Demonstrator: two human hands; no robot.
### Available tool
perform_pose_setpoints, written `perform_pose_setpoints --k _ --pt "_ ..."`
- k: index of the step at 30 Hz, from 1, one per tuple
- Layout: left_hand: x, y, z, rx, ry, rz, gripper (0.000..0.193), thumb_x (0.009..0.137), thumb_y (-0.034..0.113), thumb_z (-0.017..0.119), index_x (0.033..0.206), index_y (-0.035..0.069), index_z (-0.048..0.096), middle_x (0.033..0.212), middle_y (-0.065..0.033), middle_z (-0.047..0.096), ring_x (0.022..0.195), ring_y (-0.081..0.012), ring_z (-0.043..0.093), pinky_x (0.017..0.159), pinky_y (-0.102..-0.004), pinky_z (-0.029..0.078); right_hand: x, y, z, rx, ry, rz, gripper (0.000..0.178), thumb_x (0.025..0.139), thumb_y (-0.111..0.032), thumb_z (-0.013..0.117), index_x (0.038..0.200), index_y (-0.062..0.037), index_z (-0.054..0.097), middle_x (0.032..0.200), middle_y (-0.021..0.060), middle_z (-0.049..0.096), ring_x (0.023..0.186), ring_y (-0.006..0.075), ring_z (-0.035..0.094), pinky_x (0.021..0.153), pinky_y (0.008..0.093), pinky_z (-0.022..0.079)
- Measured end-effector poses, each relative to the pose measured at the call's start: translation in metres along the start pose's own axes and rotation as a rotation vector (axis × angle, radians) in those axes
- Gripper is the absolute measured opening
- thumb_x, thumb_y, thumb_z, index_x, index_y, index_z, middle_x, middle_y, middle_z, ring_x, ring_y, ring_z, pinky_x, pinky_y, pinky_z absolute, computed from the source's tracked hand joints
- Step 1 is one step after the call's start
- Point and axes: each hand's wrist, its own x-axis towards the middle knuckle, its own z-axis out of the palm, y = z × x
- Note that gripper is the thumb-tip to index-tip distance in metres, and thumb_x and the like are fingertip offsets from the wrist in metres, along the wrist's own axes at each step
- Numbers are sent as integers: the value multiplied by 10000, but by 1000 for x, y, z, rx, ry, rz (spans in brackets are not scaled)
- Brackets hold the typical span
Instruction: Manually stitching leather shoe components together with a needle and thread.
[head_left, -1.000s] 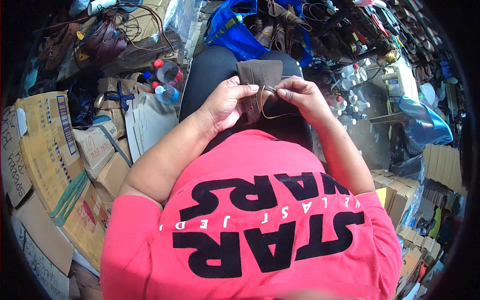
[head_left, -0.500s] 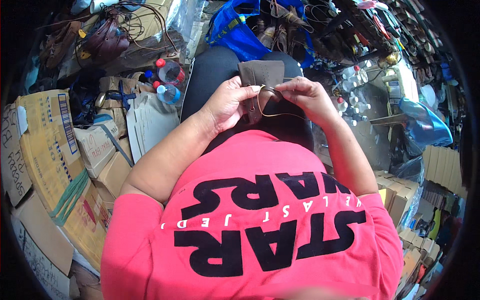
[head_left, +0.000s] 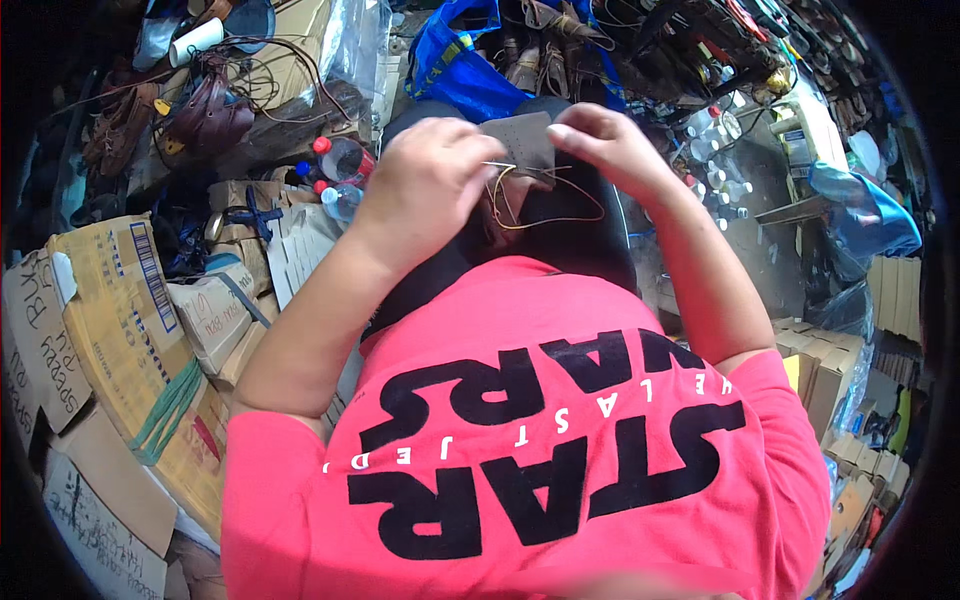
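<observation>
A grey-brown leather piece (head_left: 522, 142) with a row of small holes stands between my knees, and a brown leather flap (head_left: 505, 215) hangs below it. Yellowish-tan thread (head_left: 600, 205) comes off its lower edge in loose loops over my dark trousers. My left hand (head_left: 425, 180) is raised at the leather's left side, its fingers closed on the thread; a thin pale length, maybe a needle, shows at the fingertips. At the upper right edge is my right hand (head_left: 610, 150), fingers curled and thumb pointing at the leather. What its fingers hold, if anything, is hidden.
A blue bag (head_left: 465, 75) with brown leather shoe-like pieces stands beyond my knees. Bottles (head_left: 345, 160) are at the left, and more bottles (head_left: 720, 180) at the right. Cardboard boxes (head_left: 130, 320) line the left side. A blue plastic sheet (head_left: 870, 205) hangs at the right.
My left hand has left the leather's lower edge and risen up and left, with its back now showing. My right hand has moved slightly up. The thread loop has spread wider to the right.
</observation>
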Motion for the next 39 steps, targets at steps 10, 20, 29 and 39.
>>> perform_pose_setpoints --k 10,20,29,39 --pt "15 6 7 492 -380 220 150 806 129 556 941 76 596 851 -46 563 870 -214 570 750 -335 443 14 2 23 -94 -50 96 480 820 -499 722 881 -24 698 739 29 664 683 87 581 618 278 477" --pt "14 -11 -34 383 -609 200 207 783 49 562 987 78 585 947 -101 553 960 -276 567 807 -379 453 11 5 25 274 -182 80 293 918 -263 670 1082 -20 681 913 -11 692 797 46 588 714 230 494" --pt "16 22 -2 545 -530 114 198 821 124 558 1013 101 597 810 -48 623 819 -219 618 729 -355 447 22 34 32 47 -132 67 447 842 -491 700 980 -67 719 829 30 708 764 114 632 715 292 489" --pt "-10 -37 -111 223 -687 -342 111 786 -7 566 874 45 610 775 -91 583 703 -242 581 695 -328 464 2 -9 5 30 -119 154 325 888 -347 693 948 -29 724 795 4 689 720 74 583 699 274 486"
